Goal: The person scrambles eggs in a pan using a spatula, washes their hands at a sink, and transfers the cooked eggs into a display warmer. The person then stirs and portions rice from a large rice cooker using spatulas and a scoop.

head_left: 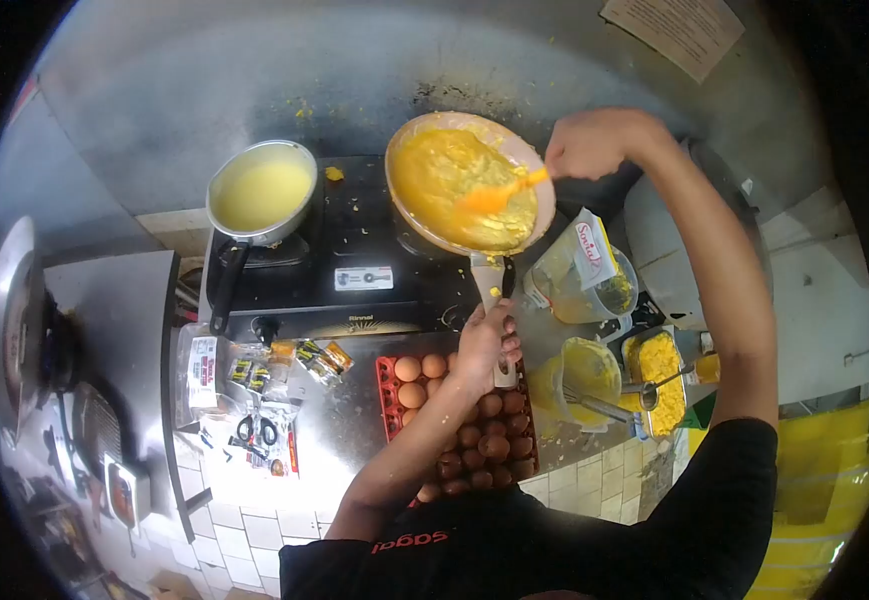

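The frying pan (pixel 526 150) sits over the right side of the stove (pixel 359 270), its handle (pixel 489 277) toward the person. The left hand (pixel 489 348) has its fingers wrapped round that handle — the sensible hold, since the rim is probably hot and the loaded pan likely front-heavy. The right hand (pixel 591 145) has its fingers closed on an orange spatula (pixel 499 196), blurred at the blade, which looks light and probably bends a little. The yellow mixture (pixel 439 165) seems soft, wet and slippery — apt to slop if the pan tips.
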A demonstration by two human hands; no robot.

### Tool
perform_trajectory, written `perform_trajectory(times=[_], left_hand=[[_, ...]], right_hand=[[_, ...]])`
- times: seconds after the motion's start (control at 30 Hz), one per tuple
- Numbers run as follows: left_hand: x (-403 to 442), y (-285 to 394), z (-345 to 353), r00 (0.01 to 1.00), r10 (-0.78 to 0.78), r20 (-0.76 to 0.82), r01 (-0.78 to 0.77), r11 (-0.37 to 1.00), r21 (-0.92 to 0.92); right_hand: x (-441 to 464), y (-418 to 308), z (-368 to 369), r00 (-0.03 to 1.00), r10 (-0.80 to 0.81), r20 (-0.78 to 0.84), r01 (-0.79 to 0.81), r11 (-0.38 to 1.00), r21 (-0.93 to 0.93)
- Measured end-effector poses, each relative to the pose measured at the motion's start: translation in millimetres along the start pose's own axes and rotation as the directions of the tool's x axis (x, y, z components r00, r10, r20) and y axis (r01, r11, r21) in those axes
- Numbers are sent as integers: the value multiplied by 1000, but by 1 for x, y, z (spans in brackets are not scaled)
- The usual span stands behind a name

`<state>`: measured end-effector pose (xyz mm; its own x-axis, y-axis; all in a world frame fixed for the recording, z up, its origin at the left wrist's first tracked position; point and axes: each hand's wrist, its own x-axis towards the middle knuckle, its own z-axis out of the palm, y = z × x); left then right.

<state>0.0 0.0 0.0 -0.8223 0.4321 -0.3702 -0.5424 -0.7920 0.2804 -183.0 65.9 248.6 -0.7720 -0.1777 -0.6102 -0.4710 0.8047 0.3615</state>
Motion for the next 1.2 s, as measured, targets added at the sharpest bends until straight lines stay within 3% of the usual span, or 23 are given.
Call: perform_trajectory(times=[0.07,0.17,0.4,0.57,0.67,0.77,0.8,0.9,0.97,1.0,1.13,1.2], left_hand=[[-4,1,-3,1000,2,-7,-2,1000,-20],[4,-1,-4,1000,10,16,-10,1000,-14],[-3,0,3,1000,19,-7,-19,1000,-13],[-5,2,6,1000,10,-19,-10,1000,14],[-7,2,8,998,42,-35,-40,998,53],[-4,0,4,999,43,-4,-43,999,26],[-4,0,5,999,38,-8,-38,999,32],[-5,2,5,1000,30,-6,-30,999,32],[-3,0,1,999,37,16,-37,999,6],[-4,0,1,999,39,15,-39,999,10],[-8,4,3,999,36,-31,-34,999,41],[-10,4,3,998,41,-41,-40,998,40]], right_hand=[[11,-11,21,983,-136,124,151,982,-115],[-4,-45,50,997,-4,-75,-12,976,-218],[71,-13,88,928,131,-348,-161,985,-58],[88,10,50,881,123,-457,-136,991,3],[83,42,16,945,-30,-326,-14,991,-130],[25,31,-10,982,-54,-181,47,998,-44],[-5,11,-18,995,11,-103,-12,1000,-3],[7,14,9,985,-123,119,131,990,-59],[34,21,50,981,-179,73,192,942,-276],[9,2,48,985,-169,-33,154,951,-267],[22,4,58,981,163,-103,-189,911,-365],[31,10,56,966,189,-176,-241,905,-351]])
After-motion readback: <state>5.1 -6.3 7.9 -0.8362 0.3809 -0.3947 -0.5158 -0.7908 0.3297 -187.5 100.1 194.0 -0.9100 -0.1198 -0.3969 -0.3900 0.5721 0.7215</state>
